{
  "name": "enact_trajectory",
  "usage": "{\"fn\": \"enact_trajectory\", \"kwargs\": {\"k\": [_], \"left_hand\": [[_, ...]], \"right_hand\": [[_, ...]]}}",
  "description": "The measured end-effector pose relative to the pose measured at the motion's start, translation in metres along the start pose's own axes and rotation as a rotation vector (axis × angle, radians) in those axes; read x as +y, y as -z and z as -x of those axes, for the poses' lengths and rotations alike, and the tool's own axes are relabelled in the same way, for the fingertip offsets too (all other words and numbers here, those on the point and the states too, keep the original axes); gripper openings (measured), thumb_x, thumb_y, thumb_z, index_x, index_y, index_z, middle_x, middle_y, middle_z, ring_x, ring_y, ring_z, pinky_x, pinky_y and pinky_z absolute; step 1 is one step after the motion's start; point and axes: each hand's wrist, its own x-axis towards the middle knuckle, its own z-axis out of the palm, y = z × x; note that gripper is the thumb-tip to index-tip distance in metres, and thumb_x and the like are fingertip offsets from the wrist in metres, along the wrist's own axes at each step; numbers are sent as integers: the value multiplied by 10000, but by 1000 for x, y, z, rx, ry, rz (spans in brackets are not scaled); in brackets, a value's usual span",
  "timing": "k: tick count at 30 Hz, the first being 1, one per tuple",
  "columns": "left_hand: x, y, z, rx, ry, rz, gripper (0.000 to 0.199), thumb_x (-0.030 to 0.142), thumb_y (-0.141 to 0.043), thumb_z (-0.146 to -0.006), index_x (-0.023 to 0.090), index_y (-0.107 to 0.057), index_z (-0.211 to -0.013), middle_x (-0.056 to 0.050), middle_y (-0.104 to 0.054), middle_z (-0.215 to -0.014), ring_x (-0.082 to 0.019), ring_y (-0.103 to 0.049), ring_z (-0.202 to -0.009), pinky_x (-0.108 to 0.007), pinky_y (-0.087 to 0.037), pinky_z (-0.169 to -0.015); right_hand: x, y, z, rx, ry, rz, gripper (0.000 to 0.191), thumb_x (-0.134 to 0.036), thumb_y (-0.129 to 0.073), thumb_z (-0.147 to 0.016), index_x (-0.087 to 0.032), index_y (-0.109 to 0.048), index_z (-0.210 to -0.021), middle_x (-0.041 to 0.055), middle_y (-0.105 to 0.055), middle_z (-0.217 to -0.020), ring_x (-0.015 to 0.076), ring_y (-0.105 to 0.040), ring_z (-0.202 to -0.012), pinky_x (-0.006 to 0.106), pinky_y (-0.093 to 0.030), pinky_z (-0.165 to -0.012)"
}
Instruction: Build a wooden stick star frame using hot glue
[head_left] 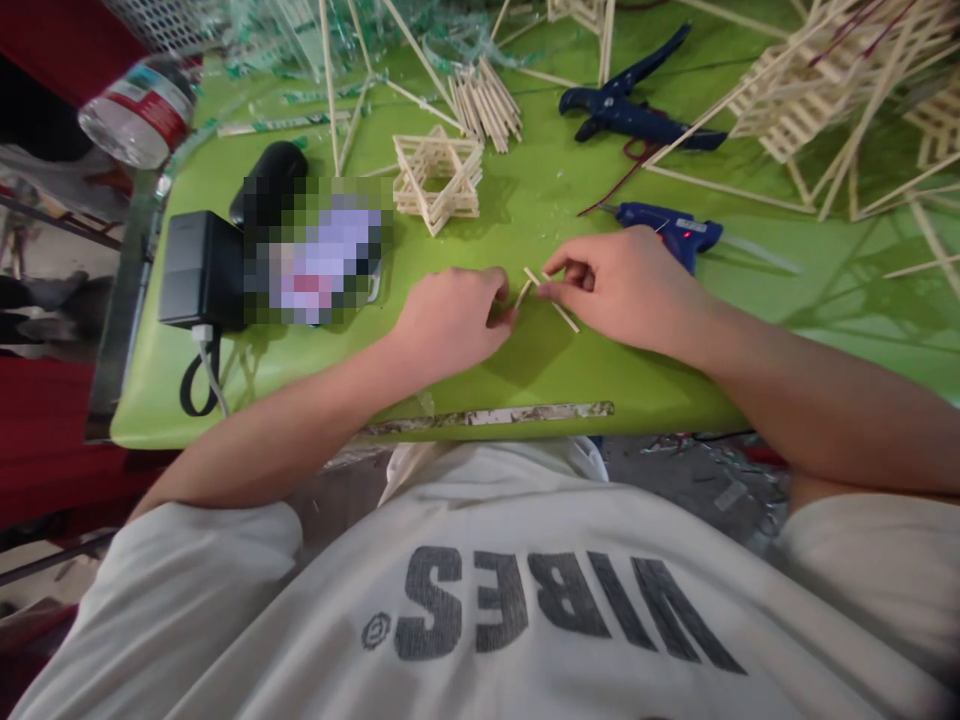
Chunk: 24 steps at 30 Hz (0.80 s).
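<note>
My left hand (pixel 459 318) is closed in a pinch on one short thin wooden stick (pixel 523 293). Opposite it, my right hand (pixel 619 290) pinches a second wooden stick (pixel 564 316) between thumb and fingers. The two sticks meet at an angle near their upper ends, between my hands; whether they are joined I cannot tell. Beyond my hands sits a star-shaped stack of wooden sticks (pixel 437 182). A blue glue gun (pixel 667 228) with a small red light lies just past my right hand, a clear glue stick (pixel 761 254) poking from its back.
Behind are a pile of sticks (pixel 486 103) and a dark blue cutter (pixel 637 105). Larger stick frames (pixel 795 100) occupy the right. A black power bank (pixel 196 268), blurred-out phone (pixel 326 260), black mouse (pixel 274 180) and plastic bottle (pixel 142 112) are at the left.
</note>
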Motion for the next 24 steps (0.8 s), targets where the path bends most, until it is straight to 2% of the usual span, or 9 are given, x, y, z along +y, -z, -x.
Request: {"fn": "enact_trajectory", "kwargs": {"k": [4,7,10,13,15,17,21,24], "left_hand": [[0,5,0,-44,-35,13,242,341,-700,-989,205,-832,-1140,-83,-837,-909,-283,-748,-808,-384,-506,-748],[-8,17,3,-97,-174,59,257,235,-654,-941,210,-821,-1134,-72,-834,-948,-249,-729,-808,-373,-474,-741],[-17,29,6,-200,-346,77,268,251,-679,-935,245,-802,-1173,-58,-837,-1017,-229,-723,-829,-367,-451,-743],[-21,31,7,-279,-416,41,230,387,-738,-1006,278,-794,-1200,-49,-836,-1051,-241,-727,-855,-366,-426,-749],[-19,28,6,-282,-437,2,231,440,-755,-1036,275,-799,-1191,-55,-832,-1076,-254,-730,-875,-370,-429,-763],[-17,22,4,-282,-465,-25,209,416,-759,-1048,262,-803,-1183,-63,-824,-1096,-262,-733,-898,-376,-442,-784],[-16,14,1,-286,-496,-25,146,347,-742,-1060,247,-819,-1135,-67,-808,-1106,-254,-738,-926,-380,-483,-842],[-16,11,0,-265,-513,-11,140,318,-718,-1072,249,-833,-1114,-70,-803,-1116,-252,-746,-952,-377,-511,-881]], "right_hand": [[-8,-5,14,-157,221,147,187,-418,-847,-1058,-247,-869,-986,63,-851,-920,276,-763,-863,391,-405,-717],[-10,-6,20,-196,328,207,263,-487,-813,-1095,-236,-875,-1046,84,-870,-1063,278,-766,-912,378,-342,-687],[-3,6,18,-206,350,141,306,-533,-779,-1107,-254,-893,-1156,95,-864,-1218,277,-766,-958,379,-413,-737],[13,24,9,-268,339,23,308,-517,-706,-1122,-294,-912,-1175,94,-849,-1284,291,-764,-992,437,-525,-874],[22,29,2,-293,318,-23,312,-507,-685,-1118,-304,-923,-1121,91,-854,-1223,300,-762,-989,473,-556,-939],[27,27,-2,-288,312,-42,281,-474,-706,-1097,-298,-916,-1036,75,-857,-1116,291,-759,-959,471,-562,-956],[23,14,-1,-255,303,14,202,-360,-736,-1046,-260,-871,-933,66,-841,-1012,272,-747,-919,432,-538,-903],[16,9,3,-224,198,56,121,-320,-777,-1012,-245,-858,-963,70,-816,-905,264,-730,-848,413,-513,-842]]}}
